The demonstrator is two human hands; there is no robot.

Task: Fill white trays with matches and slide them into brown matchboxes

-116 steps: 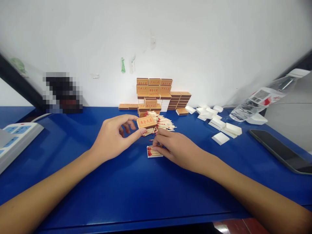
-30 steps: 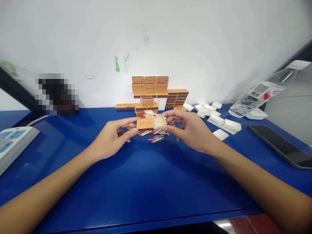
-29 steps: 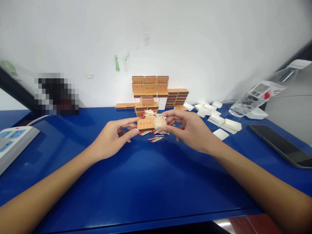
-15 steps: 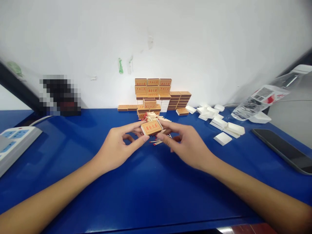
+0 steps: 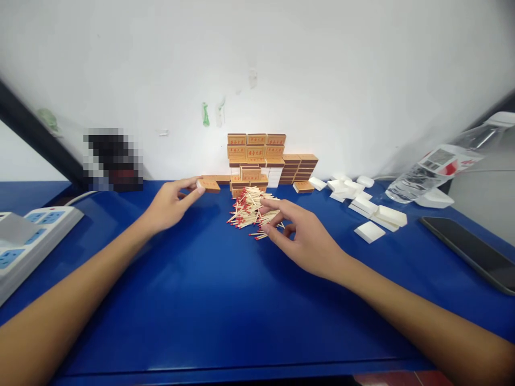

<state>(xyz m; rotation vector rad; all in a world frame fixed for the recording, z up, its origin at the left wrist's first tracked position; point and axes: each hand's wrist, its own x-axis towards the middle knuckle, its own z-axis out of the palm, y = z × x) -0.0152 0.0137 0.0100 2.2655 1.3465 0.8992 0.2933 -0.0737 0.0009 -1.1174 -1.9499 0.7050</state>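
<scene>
In the head view my left hand [image 5: 171, 202] grips an orange matchbox [image 5: 209, 186] by its left end, beside the row of boxes at the wall. My right hand [image 5: 303, 233] hovers at the right side of a loose pile of red-tipped matches [image 5: 247, 210]. Its thumb and forefinger are apart, with nothing visible between them; the other fingers curl underneath, partly hidden. Behind the pile rises a stack of matchboxes [image 5: 256, 151], some orange-faced and some turned to brown or white sides.
White empty matchbox trays [image 5: 369, 231] lie scattered to the right, with a matchbox [image 5: 303, 187] near them. A tilted plastic bottle [image 5: 428, 169] and a phone [image 5: 469, 252] are further right. A power strip [image 5: 44, 236] occupies the left of the blue table [image 5: 225, 316].
My left hand has carried the matchbox leftward and back, from above the matches to the row by the wall. My right hand has let go of the box and stays near the pile.
</scene>
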